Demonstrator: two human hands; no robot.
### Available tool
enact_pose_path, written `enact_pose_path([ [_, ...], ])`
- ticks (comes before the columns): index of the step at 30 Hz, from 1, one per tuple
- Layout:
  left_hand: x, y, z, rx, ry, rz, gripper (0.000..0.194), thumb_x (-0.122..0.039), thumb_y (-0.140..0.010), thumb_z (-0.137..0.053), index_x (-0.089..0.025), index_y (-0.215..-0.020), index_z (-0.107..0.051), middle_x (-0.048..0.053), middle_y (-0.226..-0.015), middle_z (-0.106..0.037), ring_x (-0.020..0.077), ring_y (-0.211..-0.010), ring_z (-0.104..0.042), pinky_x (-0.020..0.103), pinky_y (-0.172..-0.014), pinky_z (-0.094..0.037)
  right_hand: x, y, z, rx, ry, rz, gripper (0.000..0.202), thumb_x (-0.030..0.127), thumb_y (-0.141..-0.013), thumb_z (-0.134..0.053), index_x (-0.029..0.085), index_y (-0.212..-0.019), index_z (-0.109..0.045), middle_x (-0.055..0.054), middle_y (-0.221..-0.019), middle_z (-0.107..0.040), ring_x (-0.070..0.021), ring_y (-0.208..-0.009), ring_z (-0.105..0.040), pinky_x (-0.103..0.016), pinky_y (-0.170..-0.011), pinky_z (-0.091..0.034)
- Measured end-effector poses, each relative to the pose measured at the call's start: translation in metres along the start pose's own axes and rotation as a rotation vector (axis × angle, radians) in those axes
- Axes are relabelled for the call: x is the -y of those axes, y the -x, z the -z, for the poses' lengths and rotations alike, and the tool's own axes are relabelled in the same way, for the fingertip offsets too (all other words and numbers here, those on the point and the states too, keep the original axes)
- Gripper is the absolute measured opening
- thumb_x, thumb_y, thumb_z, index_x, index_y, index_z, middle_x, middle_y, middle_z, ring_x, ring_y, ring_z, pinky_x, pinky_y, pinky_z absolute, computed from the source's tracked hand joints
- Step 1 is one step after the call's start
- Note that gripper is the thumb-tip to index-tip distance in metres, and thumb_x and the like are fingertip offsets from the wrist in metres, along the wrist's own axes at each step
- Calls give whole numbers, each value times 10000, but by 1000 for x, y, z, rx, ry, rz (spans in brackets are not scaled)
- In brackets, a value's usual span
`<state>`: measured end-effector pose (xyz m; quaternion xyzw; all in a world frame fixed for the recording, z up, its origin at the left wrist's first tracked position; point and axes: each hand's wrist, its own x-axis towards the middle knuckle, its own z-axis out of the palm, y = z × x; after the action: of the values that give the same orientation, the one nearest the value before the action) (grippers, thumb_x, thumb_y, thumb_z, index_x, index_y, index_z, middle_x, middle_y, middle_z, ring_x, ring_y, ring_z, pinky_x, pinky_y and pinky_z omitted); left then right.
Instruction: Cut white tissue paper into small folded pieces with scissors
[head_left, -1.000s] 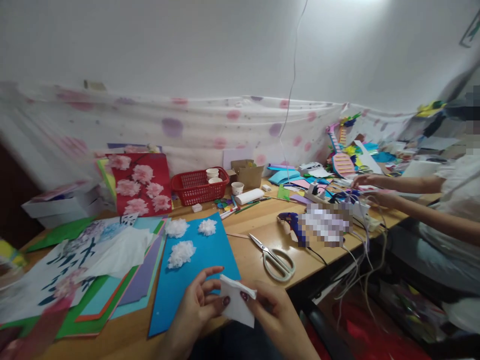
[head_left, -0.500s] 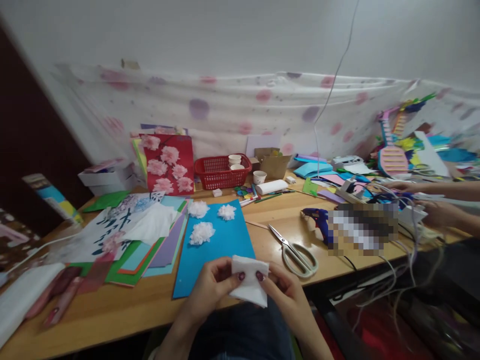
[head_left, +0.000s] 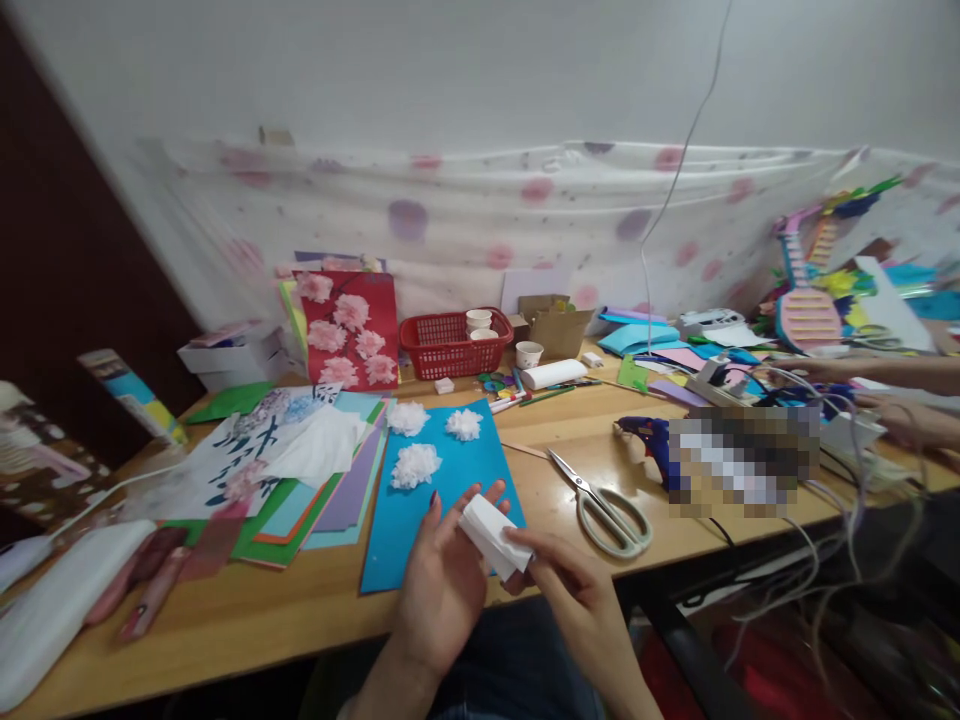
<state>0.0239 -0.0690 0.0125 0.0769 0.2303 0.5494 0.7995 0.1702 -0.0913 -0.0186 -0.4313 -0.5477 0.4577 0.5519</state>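
Note:
My right hand (head_left: 583, 600) pinches one end of a small folded piece of white tissue paper (head_left: 491, 532) above the table's front edge. Palm up, my left hand (head_left: 446, 585) has its fingers spread, some of them behind or under the paper's far end. Beyond both hands lies a blue sheet (head_left: 469, 480) bearing three white ruffled paper flowers, one of them this nearest flower (head_left: 415, 467). Scissors (head_left: 604, 510) with pale handles rest to the right of the sheet, blades partly apart.
Coloured papers (head_left: 349, 495) and loose white tissue (head_left: 319, 450) lie at left. A red card with pink flowers (head_left: 352, 330) stands behind, beside a red basket (head_left: 454, 345). At right are a blue glue gun (head_left: 649, 440), cables and another person's hands (head_left: 825, 372).
Both hands were pinching the flat white square. My left hand has opened, palm up, and the paper is now narrower and tilted in my right hand. The view has shifted slightly.

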Motion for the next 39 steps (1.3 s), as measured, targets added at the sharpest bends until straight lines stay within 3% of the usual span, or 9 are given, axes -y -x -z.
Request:
enact_pose_path([
  [4, 7, 2, -9, -17, 34, 42, 529, -508, -947, -386, -145, -1289, -563, 124, -1307, -620, 243, -1120, -605, 334, -842, -496, -2, 1, -8, -49, 97, 84, 259, 267, -873, -574, 204, -1046, -756, -48, -695, -733, -185, -628, -683, -251, -584, -540],
  [8, 9, -1, -11, -69, 79, 8, 509, -400, -983, -365, -143, -1423, -395, 135, -1288, -634, 217, -1110, -633, 344, -972, -451, -2, 0, -10, -10, 236, 213, 295, 170, -855, -553, 239, -1062, -752, -62, -858, -759, -182, -714, -686, -230, -594, -530],
  [11, 9, -3, -10, -85, 97, 8, 512, -339, -995, -354, -113, -1453, -335, 150, -1259, -652, 214, -1092, -652, 339, -1005, -438, -3, 0, -9, 5, 305, 300, 321, 134, -852, -546, 256, -1074, -744, -37, -794, -726, -159, -687, -657, -217, -598, -508],
  [19, 9, -3, -9, -75, 77, -12, 520, -308, -981, -408, -81, -1445, -354, 206, -1269, -635, 249, -1150, -627, 369, -1035, -445, -5, -2, -9, 29, 342, 339, 337, 113, -861, -536, 262, -1089, -734, -24, -787, -678, -150, -712, -635, -212, -623, -493],
  [27, 10, -6, -4, -46, -22, -34, 506, -74, -946, -395, -107, -1449, -352, 189, -1228, -667, 242, -1133, -640, 400, -1064, -420, -4, -1, -10, 28, 354, 345, 322, 118, -859, -522, 242, -1062, -739, -26, -752, -663, -147, -653, -623, -225, -590, -481],
  [39, 20, -26, 10, 55, -43, 60, 409, -210, -978, -408, -105, -1362, -504, 175, -1247, -661, 230, -1210, -584, 346, -1077, -404, -9, 2, -4, -75, 424, 431, 341, 91, -849, -508, 230, -1061, -737, -19, -697, -635, -130, -596, -594, -209, -543, -442],
])
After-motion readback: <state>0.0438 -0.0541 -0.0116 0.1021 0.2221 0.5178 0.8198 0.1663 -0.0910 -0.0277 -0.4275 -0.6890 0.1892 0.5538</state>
